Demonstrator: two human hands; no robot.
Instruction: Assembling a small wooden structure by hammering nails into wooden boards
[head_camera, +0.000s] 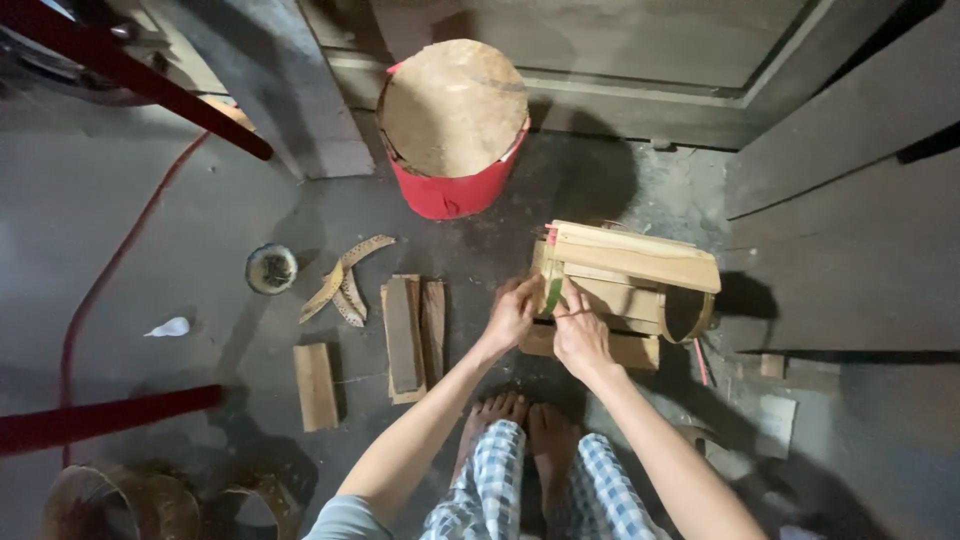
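A small wooden frame of flat slats with a curved hoop end (640, 285) lies on the dark floor in front of my bare feet. A thin green strip (553, 296) runs around its left end. My left hand (512, 312) pinches that strip at the frame's left edge. My right hand (580, 335) presses on the frame beside it, fingers on the same strip.
A red bucket covered by a round brown board (452, 110) stands at the back. Flat wood pieces (412, 335) and a short plank (315, 385) lie to the left, with curved strips (348, 280) and a small bowl (271, 268). A red hose (110, 270) crosses the floor.
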